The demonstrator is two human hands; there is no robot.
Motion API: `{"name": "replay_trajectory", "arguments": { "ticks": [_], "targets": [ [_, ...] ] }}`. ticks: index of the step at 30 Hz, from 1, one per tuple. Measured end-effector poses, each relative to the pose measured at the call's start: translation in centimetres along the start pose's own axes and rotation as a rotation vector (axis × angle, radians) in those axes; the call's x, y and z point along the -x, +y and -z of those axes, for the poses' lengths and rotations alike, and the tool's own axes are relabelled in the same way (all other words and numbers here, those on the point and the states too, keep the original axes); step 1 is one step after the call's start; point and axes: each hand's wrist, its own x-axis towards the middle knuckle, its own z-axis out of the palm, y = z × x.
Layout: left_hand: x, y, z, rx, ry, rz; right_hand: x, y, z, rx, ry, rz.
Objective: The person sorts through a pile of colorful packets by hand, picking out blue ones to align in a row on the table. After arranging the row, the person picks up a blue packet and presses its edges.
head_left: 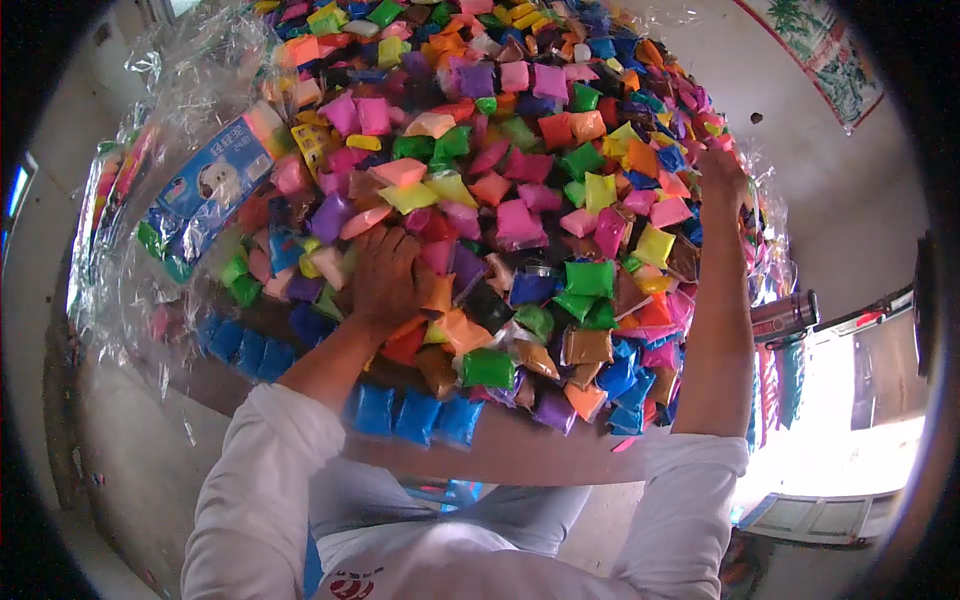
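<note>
The table [520,460] bears a heap of colored packets [520,225] reaching its right edge. Clear wrapping [205,65] and a blue-labelled package [215,170] lie toward the left edge. The left hand [387,275] rests palm down on the packets, fingers slightly spread; the right hand [722,178] is at the heap's right side, its grip unclear. Three blue packets [415,415] line the near edge.

Blown-out glare from bright white doorway at right [850,400]; dim, soft indoor light elsewhere; strong fisheye bending, black corners.
</note>
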Motion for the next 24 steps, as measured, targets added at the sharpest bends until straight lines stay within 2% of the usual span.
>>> {"name": "replay_trajectory", "arguments": {
  "ticks": [1,3,5,7,9,11,12,14,18,20,21,24],
  "targets": [
    [0.0,0.0,0.0,-0.006,-0.013,0.007,0.1,-0.7,-0.4,-0.001,-0.001,0.0],
    [0.0,0.0,0.1,-0.014,-0.03,0.015,0.7,-1.8,-1.8,0.406,0.15,0.25],
    [-0.2,0.1,0.6,0.001,-0.043,0.017,1.5,-2.9,-4.5,0.354,-0.052,0.296],
    [-0.1,-0.2,0.3,0.014,-0.063,0.022,3.6,-4.0,-8.5,0.219,-0.264,0.432],
    [0.1,-0.5,-0.3,0.024,-0.081,0.025,5.7,-5.2,-12.6,0.427,-0.534,0.451],
    [0.3,-0.7,-0.7,0.033,-0.108,0.078,8.5,-9.1,-14.6,0.512,-0.832,0.445],
    [0.3,-0.6,-0.7,0.029,-0.107,0.078,9.3,-8.7,-16.1,0.508,-0.831,0.447],
    [0.3,-0.6,-0.7,-0.012,-0.04,0.039,10.5,-6.4,-18.7,0.711,-0.679,0.617],
    [-0.4,0.2,0.8,0.041,-0.032,0.044,8.2,-6.0,-16.2,0.734,-0.743,0.651],
    [0.0,-0.6,0.0,0.018,-0.094,0.042,5.9,-3.7,-15.2,0.935,-0.688,0.687],
    [0.1,-0.7,0.0,0.015,-0.09,0.047,5.0,-3.5,-14.6,0.933,-0.689,0.694],
    [0.4,-0.2,-0.4,0.04,0.01,0.026,3.6,-2.6,-12.3,0.946,-0.719,0.685]
  ]
}}
